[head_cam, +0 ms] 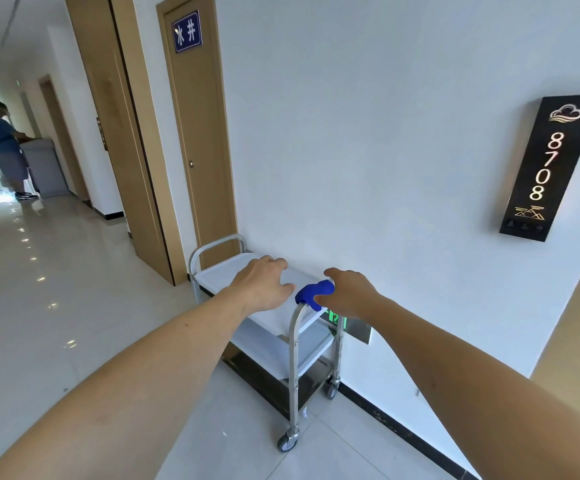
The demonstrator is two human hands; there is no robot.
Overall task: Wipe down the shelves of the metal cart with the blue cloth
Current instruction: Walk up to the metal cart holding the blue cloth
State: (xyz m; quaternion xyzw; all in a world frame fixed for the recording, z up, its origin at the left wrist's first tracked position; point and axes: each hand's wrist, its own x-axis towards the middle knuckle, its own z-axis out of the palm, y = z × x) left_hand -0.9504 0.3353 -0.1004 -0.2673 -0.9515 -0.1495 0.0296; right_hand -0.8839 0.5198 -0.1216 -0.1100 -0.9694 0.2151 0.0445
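While the blue cloth [314, 293] is being pinched by the right hand [349, 295] on the cart [295, 358] handle at lower middle, the left hand [264, 285] is being held loose; long, flat strokes are being called for.

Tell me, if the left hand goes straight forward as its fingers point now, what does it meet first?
Probably the top shelf of the metal cart: the left hand hovers over it, fingers aimed forward and down. Depth is unclear.

hotel corridor: room number plaque [549, 168], row of doors [198, 133], glossy tiled floor [56, 289].
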